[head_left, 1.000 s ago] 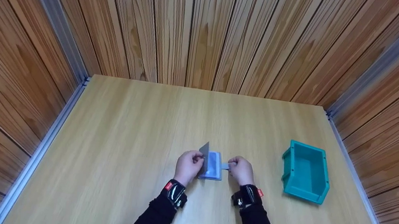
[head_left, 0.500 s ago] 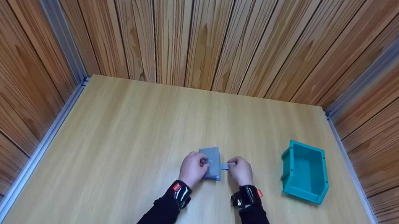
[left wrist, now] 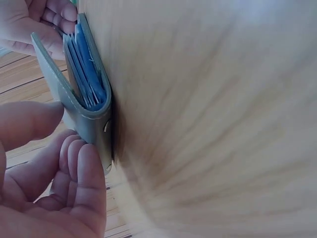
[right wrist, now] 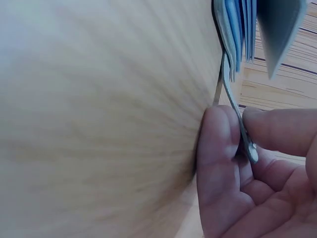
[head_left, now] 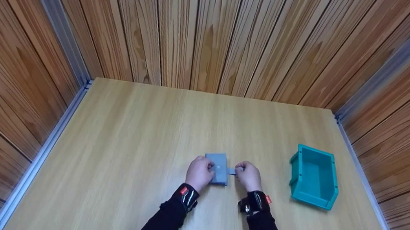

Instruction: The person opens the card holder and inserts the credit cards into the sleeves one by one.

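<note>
A grey-blue card holder point(head_left: 221, 169) lies on the table, its cover folded over and, in the left wrist view, standing a little off the blue card sleeves point(left wrist: 84, 64) inside. My left hand point(head_left: 199, 173) holds the folded side, with the thumb on the cover and curled fingertips by the spine. On the opposite side, a narrow strap point(right wrist: 233, 99) with a metal snap at its end sticks out. My right hand point(head_left: 248, 175) pinches that strap between thumb and fingers. A small snap shows on the cover in the head view.
To the right on the wooden table point(head_left: 139, 130) stands a teal plastic bin point(head_left: 311, 204). Plank-patterned walls point(head_left: 215, 33) and metal rails point(head_left: 47, 141) border the table at the back and sides.
The cover, upright a second ago with the blue inside showing, has swung rightward over the sleeves. My left hand moved slightly right with it. The right hand stays at the strap.
</note>
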`<action>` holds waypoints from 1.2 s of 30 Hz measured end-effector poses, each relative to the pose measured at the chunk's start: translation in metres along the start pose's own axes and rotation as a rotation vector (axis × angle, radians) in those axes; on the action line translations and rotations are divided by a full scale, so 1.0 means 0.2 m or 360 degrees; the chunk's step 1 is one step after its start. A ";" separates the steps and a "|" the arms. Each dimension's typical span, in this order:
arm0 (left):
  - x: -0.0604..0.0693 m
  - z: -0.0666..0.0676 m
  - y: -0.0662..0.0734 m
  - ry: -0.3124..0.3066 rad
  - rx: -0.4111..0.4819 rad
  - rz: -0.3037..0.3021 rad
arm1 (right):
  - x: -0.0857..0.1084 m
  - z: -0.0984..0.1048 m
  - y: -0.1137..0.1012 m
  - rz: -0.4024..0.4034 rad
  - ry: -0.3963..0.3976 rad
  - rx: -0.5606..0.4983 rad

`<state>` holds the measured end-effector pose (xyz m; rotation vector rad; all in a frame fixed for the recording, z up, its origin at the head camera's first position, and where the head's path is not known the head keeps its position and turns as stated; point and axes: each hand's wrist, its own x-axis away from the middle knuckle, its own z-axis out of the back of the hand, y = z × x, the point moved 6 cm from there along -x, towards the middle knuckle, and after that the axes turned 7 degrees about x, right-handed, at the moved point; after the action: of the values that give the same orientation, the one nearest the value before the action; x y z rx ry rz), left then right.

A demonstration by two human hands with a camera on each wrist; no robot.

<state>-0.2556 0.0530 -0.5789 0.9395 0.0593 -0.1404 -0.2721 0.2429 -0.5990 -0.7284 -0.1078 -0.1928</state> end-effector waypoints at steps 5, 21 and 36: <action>-0.01 0.00 0.01 0.0007 -0.0101 -0.0034 | 0.01 0.03 0.02 -0.0043 0.0011 -0.0037; -0.01 -0.01 0.01 -0.0052 -0.0107 0.0091 | 0.04 0.08 0.03 -0.0111 -0.0007 -0.0190; -0.01 -0.01 0.02 -0.0051 -0.0113 0.0029 | 0.05 0.07 -0.10 -0.0025 0.0029 -0.0075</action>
<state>-0.2567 0.0566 -0.5763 0.8663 0.0260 -0.1359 -0.2666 0.2367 -0.5740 -0.7728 -0.0920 -0.2174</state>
